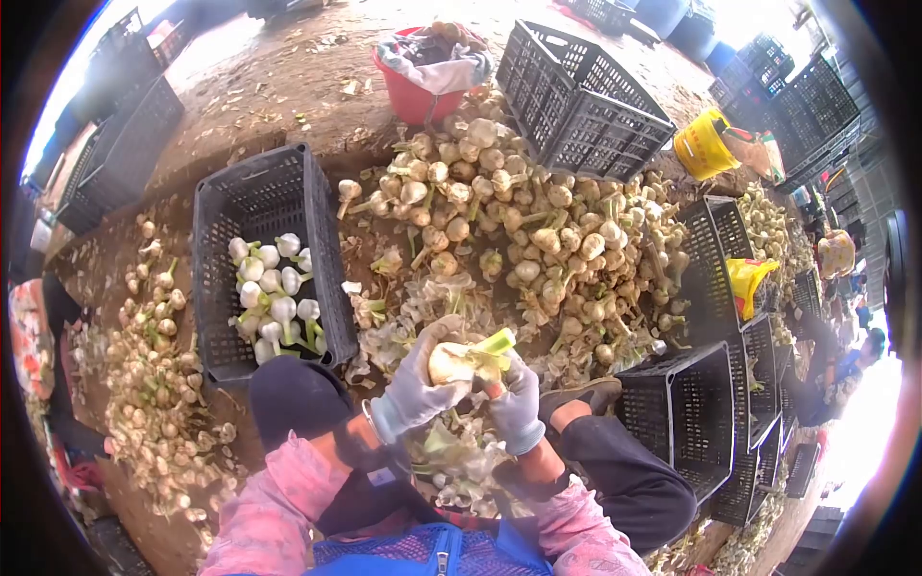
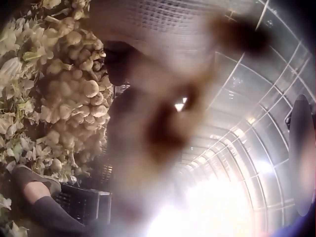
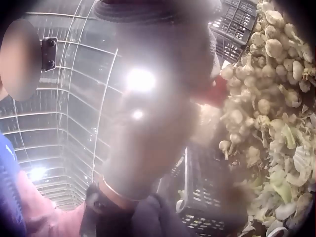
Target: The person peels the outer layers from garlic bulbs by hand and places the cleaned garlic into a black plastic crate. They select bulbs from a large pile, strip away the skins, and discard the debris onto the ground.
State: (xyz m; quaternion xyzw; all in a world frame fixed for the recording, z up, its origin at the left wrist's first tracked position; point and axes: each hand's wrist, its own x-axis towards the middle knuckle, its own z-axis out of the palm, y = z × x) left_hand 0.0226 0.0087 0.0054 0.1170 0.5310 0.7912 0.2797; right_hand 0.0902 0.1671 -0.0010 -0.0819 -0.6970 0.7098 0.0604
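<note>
In the head view my left hand (image 1: 421, 379) wears a pale glove and grips a garlic bulb (image 1: 449, 365) with a short green stem (image 1: 497, 343). My gloved right hand (image 1: 519, 403) has its fingers curled at the stem side of the same bulb; whether a tool is in it cannot be made out. Below the hands lie loose peels and leaves (image 1: 447, 446). Left of them, a black crate (image 1: 346, 322) holds several clean white bulbs (image 1: 283, 309). Both wrist views are badly blurred close up, and the bulb cannot be made out there.
A large heap of unpeeled garlic (image 1: 567, 240) lies ahead, with more garlic (image 1: 168, 422) at the left. Beyond stand a red bucket (image 1: 413, 96), a black crate (image 1: 610, 125) and a yellow bucket (image 1: 701, 149). Another black crate (image 1: 672, 365) is beside the right knee.
</note>
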